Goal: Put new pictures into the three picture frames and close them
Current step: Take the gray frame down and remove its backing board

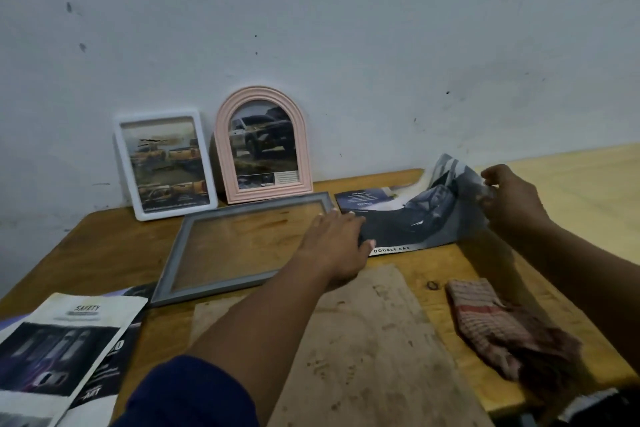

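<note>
Of 3 frames, 2 appear finished. The white frame point(166, 163) and the pink arched frame point(263, 146) stand upright against the wall point(346, 45), each showing a vehicle picture. Their backs face away, so whether they are fastened cannot be confirmed. The grey frame point(242, 246) is outstanding: it lies flat on the table point(104, 243), with bare wood visible through its opening and no picture in it. The car picture point(426, 218) lies just beside the frame's right edge, its left part flat and its right side lifted and curled. The left hand point(332, 243) presses on the picture's left end with fingers straight and flat, gripping nothing. The right hand point(509, 194) pinches the raised right edge between thumb and fingers. A brown board point(363, 340) lies on the table just in front of the grey frame; I judge it to be that frame's backing. Remaining work: fit the picture, lay the backing on, and close frame 3.
</note>
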`<state>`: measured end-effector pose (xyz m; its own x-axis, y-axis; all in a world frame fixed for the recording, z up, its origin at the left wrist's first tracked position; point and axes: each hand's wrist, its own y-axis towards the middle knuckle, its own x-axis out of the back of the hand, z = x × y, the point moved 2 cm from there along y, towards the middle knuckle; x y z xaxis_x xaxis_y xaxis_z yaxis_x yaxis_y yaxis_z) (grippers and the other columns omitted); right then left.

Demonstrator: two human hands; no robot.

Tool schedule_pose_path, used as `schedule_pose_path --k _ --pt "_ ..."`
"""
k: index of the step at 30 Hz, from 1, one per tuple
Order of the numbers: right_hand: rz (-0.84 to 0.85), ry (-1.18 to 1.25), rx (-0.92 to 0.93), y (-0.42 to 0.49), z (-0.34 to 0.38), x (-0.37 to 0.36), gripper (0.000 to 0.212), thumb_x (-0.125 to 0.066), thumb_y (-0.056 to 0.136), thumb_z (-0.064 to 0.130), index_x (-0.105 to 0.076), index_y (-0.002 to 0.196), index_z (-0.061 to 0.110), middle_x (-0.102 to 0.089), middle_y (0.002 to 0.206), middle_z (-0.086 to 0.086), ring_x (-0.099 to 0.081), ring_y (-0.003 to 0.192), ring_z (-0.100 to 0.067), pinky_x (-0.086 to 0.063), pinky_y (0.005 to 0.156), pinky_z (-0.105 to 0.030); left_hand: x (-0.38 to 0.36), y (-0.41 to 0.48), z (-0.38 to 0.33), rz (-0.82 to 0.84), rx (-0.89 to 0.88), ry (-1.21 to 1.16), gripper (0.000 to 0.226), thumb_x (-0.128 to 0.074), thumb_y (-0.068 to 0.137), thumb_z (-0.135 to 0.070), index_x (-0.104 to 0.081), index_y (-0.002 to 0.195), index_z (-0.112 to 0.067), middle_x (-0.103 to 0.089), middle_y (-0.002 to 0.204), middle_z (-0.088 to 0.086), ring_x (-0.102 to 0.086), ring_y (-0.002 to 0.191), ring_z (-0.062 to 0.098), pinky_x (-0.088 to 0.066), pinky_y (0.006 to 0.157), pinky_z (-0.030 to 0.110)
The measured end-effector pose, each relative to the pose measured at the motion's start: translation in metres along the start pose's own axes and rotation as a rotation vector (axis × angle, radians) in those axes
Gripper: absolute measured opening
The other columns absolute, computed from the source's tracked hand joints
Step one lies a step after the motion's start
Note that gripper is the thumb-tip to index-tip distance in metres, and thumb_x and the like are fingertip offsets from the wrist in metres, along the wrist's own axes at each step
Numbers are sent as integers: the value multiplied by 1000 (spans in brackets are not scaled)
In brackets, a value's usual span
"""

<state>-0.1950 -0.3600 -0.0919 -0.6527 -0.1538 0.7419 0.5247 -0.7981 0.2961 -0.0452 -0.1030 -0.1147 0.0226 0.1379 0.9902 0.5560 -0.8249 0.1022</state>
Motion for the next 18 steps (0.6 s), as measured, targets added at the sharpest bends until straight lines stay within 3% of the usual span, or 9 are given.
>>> schedule_pose_path --k 3,5,6,10,18 --pt "142 -354 0 0 -4 -11 58 -69 89 35 -44 139 21 -54 138 -14 -41 132 -40 -38 101 -53 -6 10 -10 19 -5 93 47 -39 101 -55 -62 124 -21 -61 133 6 -48 131 29 -33 112 49" --pt "189 -375 118 -7 5 -23 61 -67 89 43 -42 141 24 -48 145 -9 -34 139 -33 -31 107 -53 -6 13 -12 12 -6 102 44 -38 101 -56 -61 115 -21 -64 122 6 -53 121 29 -35 109 48" --pt "235 -334 172 -12 12 -30 59 -66 89 44 -44 140 26 -51 142 -8 -41 135 -31 -34 106 -51 -7 14 -11 7 -9 93 43 -38 101 -55 -60 114 -21 -65 121 6 -53 120 29 -35 110 48" --pt "484 -284 267 -26 38 -60 48 -61 92 46 -50 133 25 -61 129 -5 -58 114 -24 -50 94 -43 -7 14 -8 0 3 85 40 -40 101 -54 -59 114 -21 -65 118 5 -55 116 27 -34 111 46" --pt "439 -297 320 -32 54 -72 44 -62 93 39 -51 132 23 -61 128 -3 -58 114 -22 -50 88 -36 -3 10 7 -33 33 -64 47 -45 102 -50 -53 137 -18 -62 127 8 -56 114 27 -45 95 41"
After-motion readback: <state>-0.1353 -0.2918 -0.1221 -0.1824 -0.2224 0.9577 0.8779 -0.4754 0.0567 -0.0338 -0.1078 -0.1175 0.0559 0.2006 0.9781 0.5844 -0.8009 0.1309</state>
